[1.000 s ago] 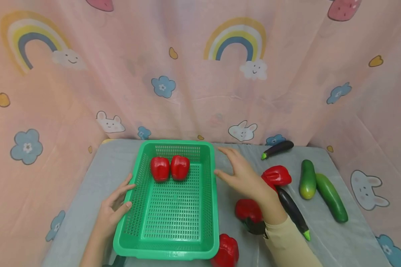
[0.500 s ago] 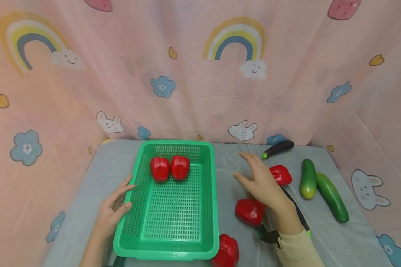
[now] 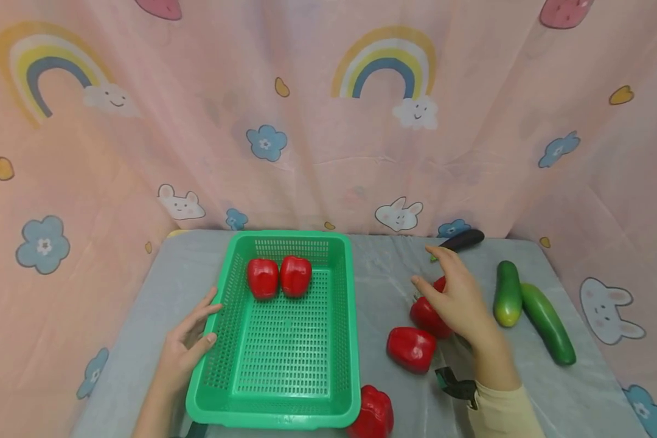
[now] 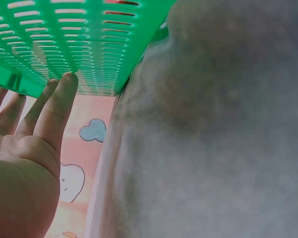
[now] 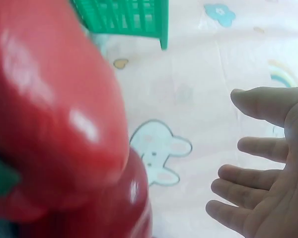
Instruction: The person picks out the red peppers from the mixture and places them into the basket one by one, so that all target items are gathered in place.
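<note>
A green plastic basket (image 3: 287, 420) stands on the cloth-covered table, with two red bell peppers (image 3: 263, 278) side by side at its far end. Against the basket's left wall my left hand (image 3: 188, 337) lies with fingers extended; the left wrist view has those fingertips (image 4: 69, 79) touching the slotted wall. My right hand (image 3: 460, 301) hovers over a red bell pepper (image 3: 428, 317), its fingers spread and holding nothing. More red lies partly hidden behind that hand. Nearer sit a red pepper (image 3: 412, 349) and another (image 3: 373, 412) beside the basket's front right corner. Peppers (image 5: 59, 109) loom large in the right wrist view.
A dark eggplant (image 3: 467, 239) lies at the back right, partly behind my right fingertips. Two green cucumbers, one upright (image 3: 507, 295) and one slanting (image 3: 549, 325), rest farther right. A pink patterned curtain (image 3: 317, 182) encloses the table's back and sides.
My right hand has moved from beside the basket's right rim rightward over the peppers. The second eggplant has become hidden behind the arm. The left hand and basket have stayed put.
</note>
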### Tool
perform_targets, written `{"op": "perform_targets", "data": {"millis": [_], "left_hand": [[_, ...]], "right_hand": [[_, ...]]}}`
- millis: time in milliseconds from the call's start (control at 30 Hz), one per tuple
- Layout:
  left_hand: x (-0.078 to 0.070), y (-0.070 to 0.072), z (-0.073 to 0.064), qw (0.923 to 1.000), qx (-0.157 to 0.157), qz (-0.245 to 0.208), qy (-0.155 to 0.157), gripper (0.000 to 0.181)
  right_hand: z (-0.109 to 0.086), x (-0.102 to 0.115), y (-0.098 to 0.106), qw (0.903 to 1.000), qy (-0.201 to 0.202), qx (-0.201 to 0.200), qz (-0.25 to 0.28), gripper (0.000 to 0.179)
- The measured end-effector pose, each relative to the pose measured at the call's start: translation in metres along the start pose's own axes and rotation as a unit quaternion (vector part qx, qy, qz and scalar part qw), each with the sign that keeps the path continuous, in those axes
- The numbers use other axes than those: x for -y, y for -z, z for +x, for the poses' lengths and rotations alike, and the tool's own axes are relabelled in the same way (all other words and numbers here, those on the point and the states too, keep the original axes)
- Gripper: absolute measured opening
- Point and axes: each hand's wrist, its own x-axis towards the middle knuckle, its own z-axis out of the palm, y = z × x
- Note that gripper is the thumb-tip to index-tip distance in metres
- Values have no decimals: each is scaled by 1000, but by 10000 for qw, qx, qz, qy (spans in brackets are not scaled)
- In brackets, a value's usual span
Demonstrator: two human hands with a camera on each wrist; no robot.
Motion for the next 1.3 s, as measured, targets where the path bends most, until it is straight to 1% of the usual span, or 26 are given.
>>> {"op": "perform_targets", "data": {"millis": [133,233,300,467,600,800,1000,1300], "left_hand": [[3,0,1,10000,27,-22,-76,52],[4,0,2,9999,47,-48,-120,52],[5,0,2,9999,47,-77,-104,51],[4,0,0,9999,46,-91,-61,51],[3,1,-1,10000,32,-31,-5,51],[3,1,-1,10000,16,-13,29,51],[2,1,-2,10000,-29,-15,40,51],[3,1,-1,10000,-43,64,23,52]], "right_hand": [[-4,-9,5,9992,-392,28,37,76],[-7,-15,7,9981,-609,-32,32,76],[-9,-18,8,9976,-680,-107,-16,74],[-11,-30,10,9961,-814,-310,-114,72],[-13,-41,10,9951,-911,-351,-138,73],[-14,-55,6,9932,-1097,-337,-176,74],[-11,-67,-3,9915,-1214,-245,-400,74],[-9,-79,-10,9895,-1374,-81,-438,74]]}}
